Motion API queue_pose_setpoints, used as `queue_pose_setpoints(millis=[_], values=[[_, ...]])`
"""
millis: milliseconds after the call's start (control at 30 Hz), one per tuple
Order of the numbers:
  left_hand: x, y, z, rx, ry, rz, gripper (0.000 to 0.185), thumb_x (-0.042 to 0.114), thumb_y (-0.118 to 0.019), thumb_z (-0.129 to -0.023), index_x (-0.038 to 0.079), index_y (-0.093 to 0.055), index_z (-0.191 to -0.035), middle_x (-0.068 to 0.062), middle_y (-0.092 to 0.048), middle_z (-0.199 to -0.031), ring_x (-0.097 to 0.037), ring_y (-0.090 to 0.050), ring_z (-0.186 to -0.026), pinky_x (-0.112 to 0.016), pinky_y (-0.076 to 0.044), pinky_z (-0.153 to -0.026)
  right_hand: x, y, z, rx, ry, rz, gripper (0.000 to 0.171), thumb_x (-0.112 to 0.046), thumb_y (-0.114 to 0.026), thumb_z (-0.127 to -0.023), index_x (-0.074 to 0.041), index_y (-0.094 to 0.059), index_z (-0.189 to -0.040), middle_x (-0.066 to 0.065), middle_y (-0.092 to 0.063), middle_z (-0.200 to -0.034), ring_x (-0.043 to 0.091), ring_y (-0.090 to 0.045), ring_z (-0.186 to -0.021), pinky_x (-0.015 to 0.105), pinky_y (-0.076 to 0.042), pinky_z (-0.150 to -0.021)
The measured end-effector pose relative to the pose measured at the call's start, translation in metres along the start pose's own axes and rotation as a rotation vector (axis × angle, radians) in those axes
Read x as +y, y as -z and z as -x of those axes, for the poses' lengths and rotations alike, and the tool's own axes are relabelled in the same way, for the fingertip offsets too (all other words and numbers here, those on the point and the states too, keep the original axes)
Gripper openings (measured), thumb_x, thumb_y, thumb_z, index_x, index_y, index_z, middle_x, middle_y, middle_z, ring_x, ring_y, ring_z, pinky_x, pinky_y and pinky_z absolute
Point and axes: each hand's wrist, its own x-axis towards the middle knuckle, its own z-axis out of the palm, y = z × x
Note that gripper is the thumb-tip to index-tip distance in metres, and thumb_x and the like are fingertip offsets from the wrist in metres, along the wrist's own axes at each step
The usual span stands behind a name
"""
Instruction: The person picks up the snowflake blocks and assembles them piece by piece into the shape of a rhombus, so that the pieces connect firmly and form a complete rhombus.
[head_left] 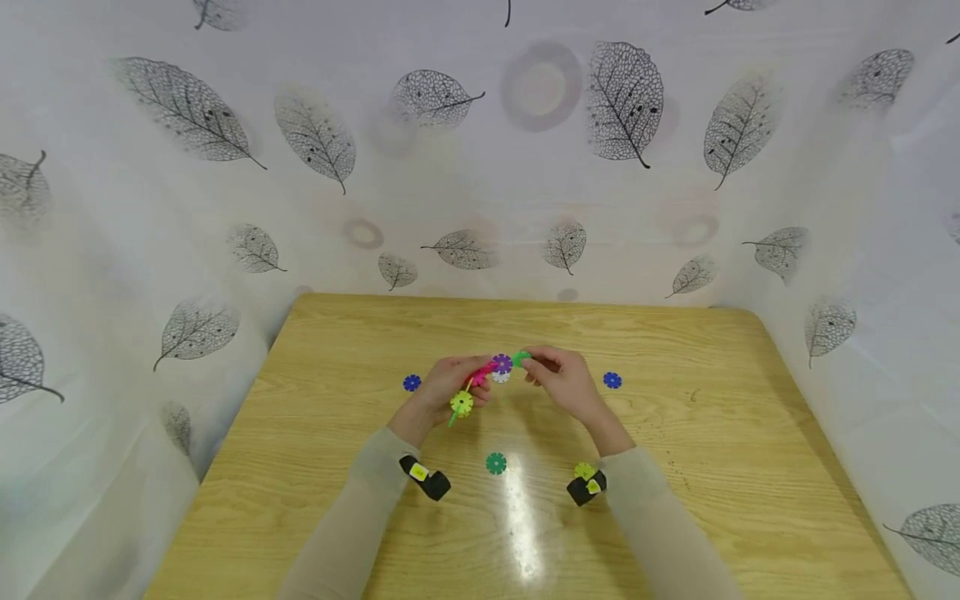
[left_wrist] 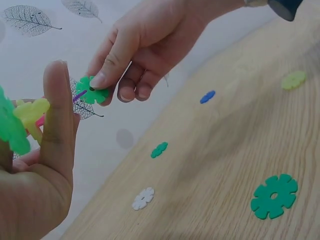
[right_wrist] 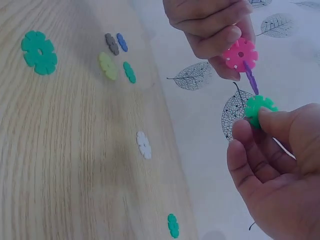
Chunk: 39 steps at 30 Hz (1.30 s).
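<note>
- Wooden table (head_left: pixel 675 433) is backed by a leaf-print curtain (head_left: pixel 622 108); both hands are raised above its middle
- a chain of snowflake discs (head_left: pixel 483 379) is gripped by the left hand (head_left: pixel 442 392); pink disc (right_wrist: pixel 240 54) is pinched
- green disc (right_wrist: pixel 259 109) at the chain's end is pinched by the right hand (head_left: pixel 562 383)
- loose discs are scattered: dark green disc (head_left: pixel 496 463) toward the near edge; blue discs (head_left: pixel 612 380) to either side; white disc (left_wrist: pixel 143 198) under the hands

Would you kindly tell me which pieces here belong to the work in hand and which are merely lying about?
In hand:
left hand holding the disc chain
right hand pinching the green disc

Lying about:
dark green disc
two blue discs
white disc
</note>
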Motion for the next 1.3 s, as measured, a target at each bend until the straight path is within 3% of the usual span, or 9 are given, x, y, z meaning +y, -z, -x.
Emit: queue_pose_setpoints(millis=[167,300,400,633,767,933,1167,1300], values=[[0.001,-0.001,0.0,0.0,0.011,0.013,0.039,0.034,-0.061,-0.099,-0.001,-0.064,-0.114,-0.001,-0.064,-0.068,-0.008,-0.062,-0.054,-0.021,-0.058,-0.054,-0.021,0.003,0.006,-0.002,-0.003,0.057,0.027,-0.011,-0.06,-0.1,0.002,-0.067,-0.122,0.016,-0.072,-0.094,0.016,-0.067,-0.078,0.025,-0.056,-0.066],[0.0,-0.001,0.0,-0.004,0.004,0.008,0.04,0.034,-0.06,-0.1,-0.002,-0.064,-0.116,-0.001,-0.064,-0.069,-0.008,-0.062,-0.054,-0.02,-0.058,-0.054,-0.016,0.003,0.004,0.005,0.024,0.082,0.027,-0.013,-0.061,-0.1,0.0,-0.068,-0.121,0.014,-0.072,-0.093,0.015,-0.066,-0.076,0.024,-0.054,-0.061],[0.0,-0.001,0.0,-0.007,-0.005,0.001,0.042,0.034,-0.059,-0.1,-0.003,-0.064,-0.119,0.0,-0.064,-0.068,-0.008,-0.062,-0.054,-0.02,-0.058,-0.054,0.002,0.003,-0.001,0.011,0.039,0.082,0.028,-0.02,-0.061,-0.1,-0.004,-0.069,-0.122,0.01,-0.072,-0.094,0.015,-0.066,-0.076,0.025,-0.053,-0.058],[-0.001,-0.001,0.001,-0.022,-0.005,0.025,0.04,0.031,-0.059,-0.1,-0.001,-0.062,-0.123,0.0,-0.063,-0.068,-0.007,-0.06,-0.054,-0.019,-0.056,-0.053,0.003,0.004,-0.002,-0.001,0.065,0.058,0.028,-0.024,-0.061,-0.1,-0.007,-0.07,-0.121,0.005,-0.072,-0.089,0.023,-0.068,-0.076,0.026,-0.055,-0.06],[-0.001,-0.002,0.0,-0.037,-0.008,0.029,0.038,0.03,-0.058,-0.101,-0.001,-0.062,-0.123,0.0,-0.062,-0.069,-0.007,-0.059,-0.054,-0.018,-0.055,-0.053,0.004,0.004,-0.003,-0.022,0.07,0.043,0.027,-0.022,-0.059,-0.101,-0.008,-0.07,-0.121,0.013,-0.072,-0.087,0.024,-0.068,-0.075,0.026,-0.055,-0.061],[-0.002,-0.002,0.0,-0.056,-0.016,0.034,0.038,0.029,-0.057,-0.102,0.0,-0.059,-0.125,0.0,-0.061,-0.071,-0.006,-0.059,-0.055,-0.018,-0.054,-0.052,0.003,0.004,-0.003,-0.033,0.071,0.051,0.026,-0.022,-0.059,-0.101,-0.008,-0.071,-0.12,0.02,-0.071,-0.085,0.014,-0.066,-0.07,0.025,-0.054,-0.06],[-0.003,-0.002,-0.001,-0.064,-0.015,0.034,0.033,0.029,-0.056,-0.102,0.002,-0.059,-0.123,0.0,-0.061,-0.07,-0.006,-0.058,-0.054,-0.018,-0.054,-0.052,0.0,0.003,-0.004,-0.019,0.042,0.0,0.021,-0.021,-0.061,-0.1,-0.012,-0.071,-0.116,0.01,-0.073,-0.089,0.032,-0.069,-0.074,0.023,-0.048,-0.055],[-0.002,-0.003,-0.001,-0.059,-0.015,0.046,0.029,0.026,-0.056,-0.102,0.003,-0.06,-0.119,0.0,-0.061,-0.069,-0.006,-0.058,-0.053,-0.017,-0.052,-0.05,-0.001,0.002,-0.003,-0.004,0.044,-0.037,0.02,-0.02,-0.062,-0.099,-0.01,-0.07,-0.114,0.006,-0.074,-0.09,0.034,-0.069,-0.073,0.023,-0.049,-0.054]])
